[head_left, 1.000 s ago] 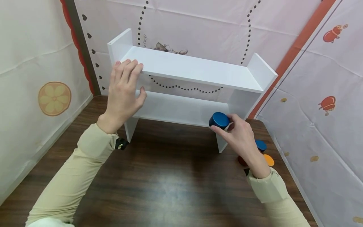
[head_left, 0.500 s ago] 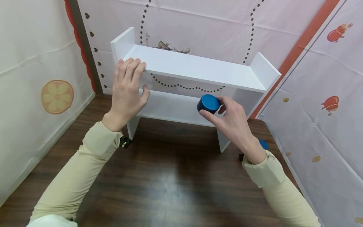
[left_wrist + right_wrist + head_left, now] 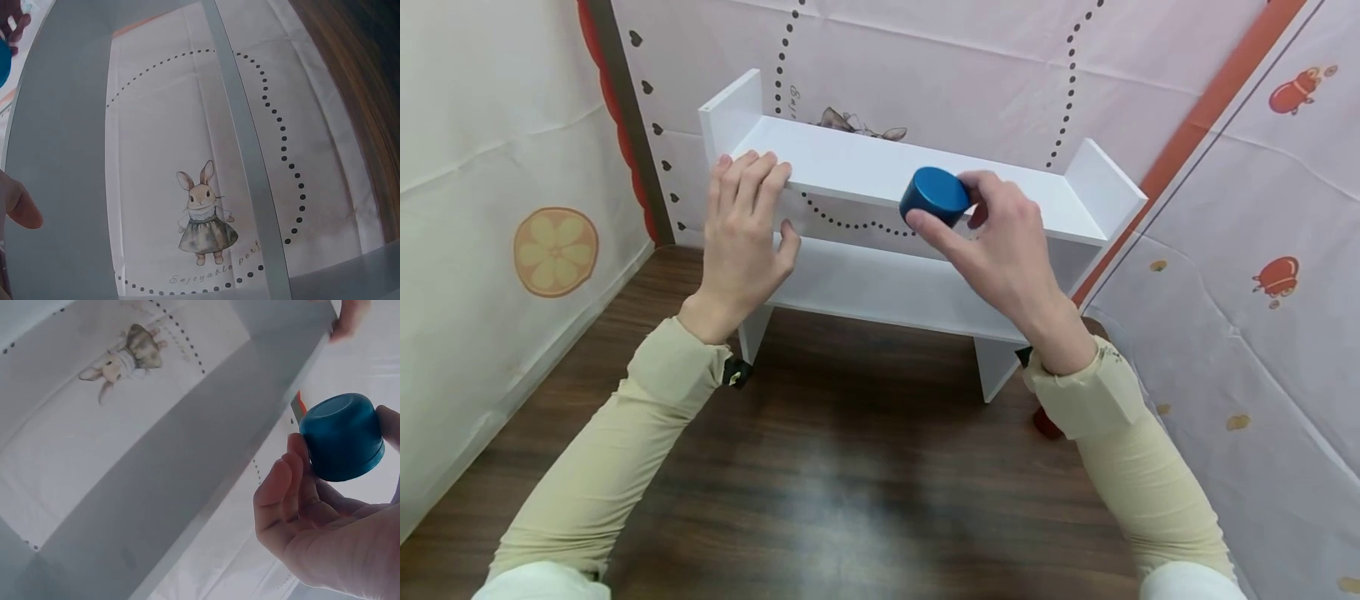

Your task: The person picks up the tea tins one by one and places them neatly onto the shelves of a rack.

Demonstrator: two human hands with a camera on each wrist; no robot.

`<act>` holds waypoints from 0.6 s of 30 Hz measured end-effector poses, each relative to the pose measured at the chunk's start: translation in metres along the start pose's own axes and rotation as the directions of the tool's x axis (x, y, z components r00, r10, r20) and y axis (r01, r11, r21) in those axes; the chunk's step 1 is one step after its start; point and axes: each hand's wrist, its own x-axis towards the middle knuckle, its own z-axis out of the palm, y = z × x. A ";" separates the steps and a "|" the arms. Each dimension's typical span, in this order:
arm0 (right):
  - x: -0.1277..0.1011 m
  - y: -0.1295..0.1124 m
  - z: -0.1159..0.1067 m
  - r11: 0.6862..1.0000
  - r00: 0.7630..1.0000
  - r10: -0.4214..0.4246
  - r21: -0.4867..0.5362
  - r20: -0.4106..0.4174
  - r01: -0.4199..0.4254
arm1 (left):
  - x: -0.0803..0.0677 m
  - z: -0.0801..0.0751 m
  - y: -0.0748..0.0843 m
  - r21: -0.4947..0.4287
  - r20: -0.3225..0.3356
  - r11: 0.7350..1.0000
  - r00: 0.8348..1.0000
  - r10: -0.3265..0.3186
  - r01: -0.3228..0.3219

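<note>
A small blue round tin (image 3: pixel 938 193), cylinder-shaped with a rounded edge, is pinched between the thumb and fingers of my right hand (image 3: pixel 1003 242). It is held tilted in front of the upper board of a white two-tier shelf (image 3: pixel 880 162), and in the right wrist view the blue tin (image 3: pixel 342 437) appears beside the board's edge. At the shelf's left end, my left hand (image 3: pixel 741 229) rests its fingers on the front edge of the upper board. Its thumb stands apart below that edge; in the left wrist view the thumb (image 3: pixel 24 209) shows before the grey-looking board.
The shelf's lower board (image 3: pixel 880 283) and side legs stand on a dark wooden table (image 3: pixel 850 467). A dark red round object (image 3: pixel 1047 423) lies right of the shelf, partly behind my right sleeve. Printed fabric walls (image 3: pixel 925 75) enclose the back and both sides.
My right hand has raised the blue tin up and leftward from the lower board's right end to the upper board's height. My left hand keeps its place on the shelf.
</note>
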 end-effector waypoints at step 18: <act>0.054 -0.016 0.024 0.997 0.996 0.067 -0.030 0.058 -0.066 | -0.001 -0.002 0.000 0.036 0.016 0.999 1.000 0.006 -0.007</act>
